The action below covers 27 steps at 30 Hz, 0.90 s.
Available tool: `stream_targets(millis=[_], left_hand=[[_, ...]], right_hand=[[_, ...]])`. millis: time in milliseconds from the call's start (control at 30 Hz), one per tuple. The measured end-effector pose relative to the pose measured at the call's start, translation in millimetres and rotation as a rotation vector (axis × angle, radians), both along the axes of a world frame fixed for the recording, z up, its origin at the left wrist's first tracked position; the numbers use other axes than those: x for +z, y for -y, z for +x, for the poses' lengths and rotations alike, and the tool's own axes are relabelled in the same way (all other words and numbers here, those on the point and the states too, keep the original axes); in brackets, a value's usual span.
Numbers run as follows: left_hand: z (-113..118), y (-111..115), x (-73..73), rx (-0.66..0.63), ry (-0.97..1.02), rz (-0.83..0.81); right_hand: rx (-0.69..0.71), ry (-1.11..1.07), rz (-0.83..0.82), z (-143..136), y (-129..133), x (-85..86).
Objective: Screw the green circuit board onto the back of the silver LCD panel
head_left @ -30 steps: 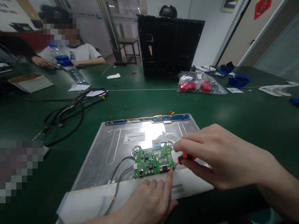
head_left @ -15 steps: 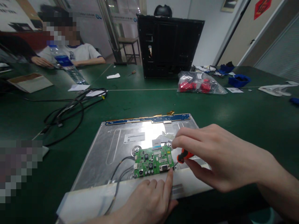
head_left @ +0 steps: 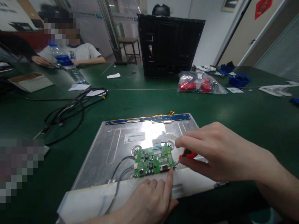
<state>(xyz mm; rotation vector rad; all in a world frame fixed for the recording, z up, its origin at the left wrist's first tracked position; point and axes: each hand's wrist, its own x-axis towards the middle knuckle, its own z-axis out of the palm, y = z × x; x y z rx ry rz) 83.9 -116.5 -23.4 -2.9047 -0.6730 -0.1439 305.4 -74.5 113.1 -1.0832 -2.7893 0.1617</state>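
A metal display panel (head_left: 112, 140) lies on the green table, with a blue strip board (head_left: 140, 120) along its far edge. On it sits a green circuit board (head_left: 154, 160) with dark cables (head_left: 119, 183) at its left. My left hand (head_left: 151, 197) rests on the near part of the panel, its index fingertip at the board's lower right corner. At the right, my right hand (head_left: 217, 152) has fingers curled round a red and black screwdriver (head_left: 188, 153), whose thin shaft points at that same corner.
Black cables (head_left: 67, 112) lie at the left. Farther back are a tilted water bottle (head_left: 67, 63), a black monitor housing (head_left: 171, 46), a plastic bag of red parts (head_left: 201, 83) and blue containers (head_left: 239, 80). A person (head_left: 79, 53) sits across the table at the left.
My right hand has shifted slightly right, and its fingers now cover more of the screwdriver handle. My left hand has stayed in place.
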Motion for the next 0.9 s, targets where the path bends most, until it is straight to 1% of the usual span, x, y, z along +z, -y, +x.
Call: stream_targets(millis=[133, 333, 667, 733, 900], left_hand=[[0.8, -0.1, 0.2, 0.008, 0.000, 0.000], [-0.4, 0.2, 0.1, 0.003, -0.018, 0.007], [0.4, 0.7, 1.3, 0.007, -0.019, -0.016], [1.0, 0.8, 1.0, 0.011, -0.016, -0.019], [0.7, 1.6, -0.1, 0.008, -0.001, -0.005]], right_hand=[[0.029, -0.009, -0.079, -0.7, 1.2, 4.4], [0.030, -0.006, -0.100, -1.9, 3.0, 6.3], [0.007, -0.014, 0.021, 0.0, 1.3, 0.7], [0.011, -0.011, 0.003, 0.2, 1.6, 1.3], [0.039, -0.010, -0.113, -0.1, 2.4, 5.9]])
